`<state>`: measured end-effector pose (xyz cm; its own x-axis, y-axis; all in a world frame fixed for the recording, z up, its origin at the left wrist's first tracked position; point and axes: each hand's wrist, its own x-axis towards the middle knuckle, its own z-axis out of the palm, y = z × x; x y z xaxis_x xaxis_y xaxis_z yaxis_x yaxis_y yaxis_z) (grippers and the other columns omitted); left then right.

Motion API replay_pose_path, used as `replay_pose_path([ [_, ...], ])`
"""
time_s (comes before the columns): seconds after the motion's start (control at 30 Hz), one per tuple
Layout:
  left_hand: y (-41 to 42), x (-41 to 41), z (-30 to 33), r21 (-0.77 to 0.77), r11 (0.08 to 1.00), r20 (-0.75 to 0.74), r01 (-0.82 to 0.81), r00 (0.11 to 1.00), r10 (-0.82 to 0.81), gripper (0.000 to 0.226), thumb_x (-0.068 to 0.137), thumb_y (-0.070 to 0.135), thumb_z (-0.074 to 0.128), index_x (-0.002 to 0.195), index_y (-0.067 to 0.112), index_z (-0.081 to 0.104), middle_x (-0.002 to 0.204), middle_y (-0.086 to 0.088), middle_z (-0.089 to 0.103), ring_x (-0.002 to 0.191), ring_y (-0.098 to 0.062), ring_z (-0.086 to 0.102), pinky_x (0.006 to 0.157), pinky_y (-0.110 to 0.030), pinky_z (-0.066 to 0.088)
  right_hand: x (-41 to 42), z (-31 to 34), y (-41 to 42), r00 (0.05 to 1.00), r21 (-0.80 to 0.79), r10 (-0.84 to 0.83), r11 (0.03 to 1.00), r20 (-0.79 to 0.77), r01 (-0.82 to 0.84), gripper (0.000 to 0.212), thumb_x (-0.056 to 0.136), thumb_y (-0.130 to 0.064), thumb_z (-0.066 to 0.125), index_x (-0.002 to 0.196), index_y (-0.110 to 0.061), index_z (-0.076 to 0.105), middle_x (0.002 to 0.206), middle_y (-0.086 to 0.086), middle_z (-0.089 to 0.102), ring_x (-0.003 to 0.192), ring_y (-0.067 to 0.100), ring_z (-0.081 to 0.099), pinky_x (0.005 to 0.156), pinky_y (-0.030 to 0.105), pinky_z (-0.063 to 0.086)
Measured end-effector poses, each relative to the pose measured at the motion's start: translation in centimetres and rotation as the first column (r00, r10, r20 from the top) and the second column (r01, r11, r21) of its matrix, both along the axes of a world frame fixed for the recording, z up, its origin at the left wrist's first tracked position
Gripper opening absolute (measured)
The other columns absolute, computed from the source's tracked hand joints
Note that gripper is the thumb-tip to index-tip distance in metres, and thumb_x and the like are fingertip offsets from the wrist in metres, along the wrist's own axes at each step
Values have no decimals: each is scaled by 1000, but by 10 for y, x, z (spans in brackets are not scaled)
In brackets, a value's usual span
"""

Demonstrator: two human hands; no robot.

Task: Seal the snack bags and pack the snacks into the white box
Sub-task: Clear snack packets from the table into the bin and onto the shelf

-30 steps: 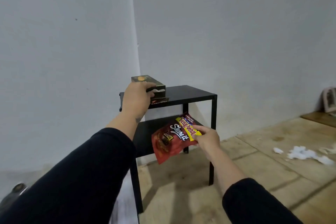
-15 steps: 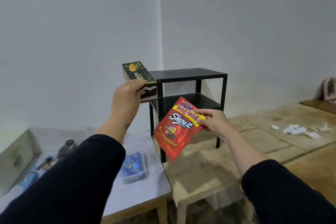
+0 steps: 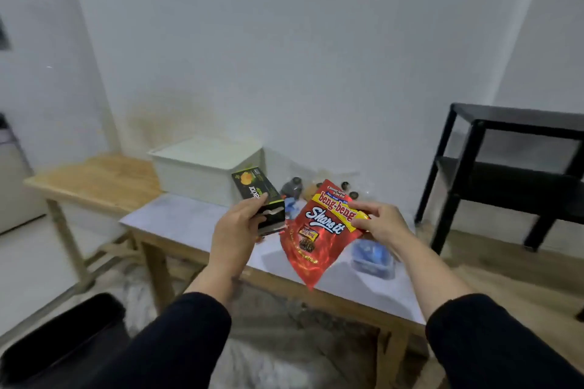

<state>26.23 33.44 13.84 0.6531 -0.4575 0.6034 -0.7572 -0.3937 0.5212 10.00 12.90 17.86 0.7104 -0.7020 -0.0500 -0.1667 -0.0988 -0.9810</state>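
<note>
My left hand point(image 3: 235, 230) grips a black and green snack box point(image 3: 257, 196) with an open torn end, held above the table. My right hand point(image 3: 380, 222) pinches the top corner of a red Beng-Beng Share It bag point(image 3: 316, 240), which hangs tilted over the table's front. The white box point(image 3: 202, 172) stands open at the back of the table, just behind and left of the snack box.
A wooden table with a pale top point(image 3: 177, 219) stands before me. On it lie a blue plastic container point(image 3: 373, 257) and some small dark items point(image 3: 292, 188) by the wall. A black metal shelf point(image 3: 512, 167) stands at the right. A dark object point(image 3: 60, 344) sits low left.
The view has swung left from the black shelf to the table. Both hands came along with the snack box and red bag, which now hang over the tabletop near the white box.
</note>
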Motion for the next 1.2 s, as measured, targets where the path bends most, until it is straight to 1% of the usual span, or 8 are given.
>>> replay_pose_path([
  [0.17, 105, 40, -27, -40, 968, -199, -246, 952, 234, 33, 83, -1, 62, 112, 13, 70, 110, -5, 71, 100, -21, 65, 81, -15, 40, 99, -17, 72, 970, 23, 242, 970, -32, -241, 38, 83, 11, 62, 117, -6, 65, 110, 18, 61, 79, 25, 64, 52, 19, 58],
  [0.33, 198, 88, -43, -88, 878, -388, -470, 828, 404, 32, 87, 6, 63, 116, 18, 68, 107, -1, 71, 85, -5, 57, 76, -12, 38, 199, -36, 155, 898, 59, 436, 899, -53, -433, 35, 84, 10, 61, 115, -7, 65, 111, 19, 62, 73, 22, 65, 49, 19, 56],
  [0.53, 301, 167, -66, -49, 768, -483, -638, 689, 541, 32, 86, 12, 67, 117, 20, 68, 117, -6, 69, 107, -19, 61, 87, -18, 39, 325, -58, 258, 825, 77, 562, 827, -63, -558, 33, 82, 7, 65, 111, -8, 68, 114, 18, 60, 83, 24, 64, 50, 19, 57],
  [0.63, 348, 203, -84, -12, 743, -529, -669, 635, 563, 32, 84, 12, 68, 115, 20, 69, 116, -6, 69, 110, -21, 62, 90, -21, 41, 381, -71, 308, 792, 55, 602, 798, -100, -600, 33, 82, 6, 66, 112, -8, 68, 111, 17, 61, 79, 20, 63, 47, 16, 54],
  [0.77, 402, 244, -109, -3, 726, -618, -687, 572, 539, 31, 82, 8, 69, 110, 21, 72, 109, 2, 72, 105, -14, 63, 92, -24, 46, 441, -98, 366, 752, 58, 644, 764, -140, -643, 36, 83, 3, 67, 117, -11, 66, 111, 18, 64, 81, 21, 66, 60, 25, 58],
  [0.93, 439, 285, -142, 19, 674, -696, -739, 474, 539, 25, 82, 4, 67, 104, 14, 73, 97, 2, 70, 91, -8, 59, 82, -19, 40, 499, -134, 420, 725, 74, 647, 756, -236, -650, 35, 85, -1, 66, 117, -15, 66, 111, 11, 61, 89, 21, 65, 51, 18, 54],
  [1.13, 457, 353, -198, 49, 633, -784, -773, 363, 504, 21, 83, 4, 67, 102, 11, 73, 97, 0, 70, 91, -10, 61, 81, -19, 44, 583, -203, 451, 716, 82, 616, 774, -330, -628, 36, 84, 5, 64, 115, -14, 68, 104, 11, 64, 79, 22, 68, 74, 40, 60],
  [1.2, 461, 381, -222, 90, 622, -802, -778, 313, 508, 20, 82, 7, 69, 102, 12, 74, 98, -1, 71, 92, -13, 64, 80, -21, 47, 613, -230, 455, 723, 92, 587, 795, -364, -600, 36, 83, 6, 65, 113, -14, 68, 102, 11, 64, 77, 23, 68, 76, 42, 60],
])
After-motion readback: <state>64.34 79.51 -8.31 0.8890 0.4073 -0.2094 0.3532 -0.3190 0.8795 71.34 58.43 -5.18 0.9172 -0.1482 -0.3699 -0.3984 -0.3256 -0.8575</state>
